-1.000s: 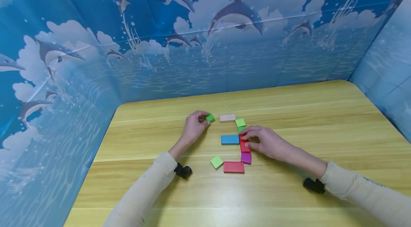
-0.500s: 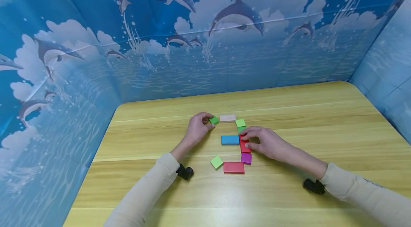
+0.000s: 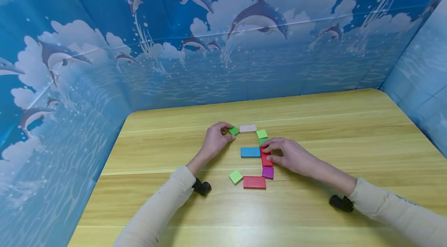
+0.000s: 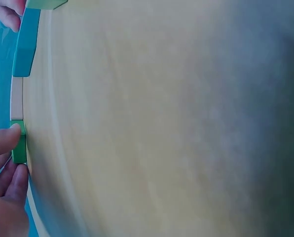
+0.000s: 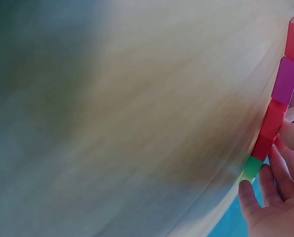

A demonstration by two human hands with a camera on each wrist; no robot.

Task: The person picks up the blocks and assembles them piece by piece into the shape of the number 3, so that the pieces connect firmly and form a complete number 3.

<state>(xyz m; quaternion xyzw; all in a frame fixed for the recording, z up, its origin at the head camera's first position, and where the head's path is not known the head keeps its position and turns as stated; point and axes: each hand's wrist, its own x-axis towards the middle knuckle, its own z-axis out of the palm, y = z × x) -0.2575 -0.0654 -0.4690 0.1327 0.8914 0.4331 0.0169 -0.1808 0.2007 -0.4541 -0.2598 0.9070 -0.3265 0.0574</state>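
Observation:
In the head view, my left hand [image 3: 215, 138] pinches a small green block [image 3: 233, 131] between thumb and fingers. This block touches, or almost touches, the left end of a pale pinkish block [image 3: 248, 128]. My right hand [image 3: 288, 153] has its thumb and curved fingers at a red block [image 3: 267, 161] in an upright column, partly covering it. In that column, a light green block [image 3: 261, 134] and a green block stand above, and a purple block [image 3: 267, 172] below. Left of the red one lies a blue block [image 3: 250, 152].
A larger red block [image 3: 254, 182] lies at the near end, beside a tilted light green block [image 3: 235, 177]. All rest on a wooden table [image 3: 331, 122]. A dolphin-print curtain [image 3: 244, 72] hangs behind the table and along both sides.
My left hand has slid the green block right and slightly nearer, up to the pale block; over the last half second it barely moves. The right hand stays in place.

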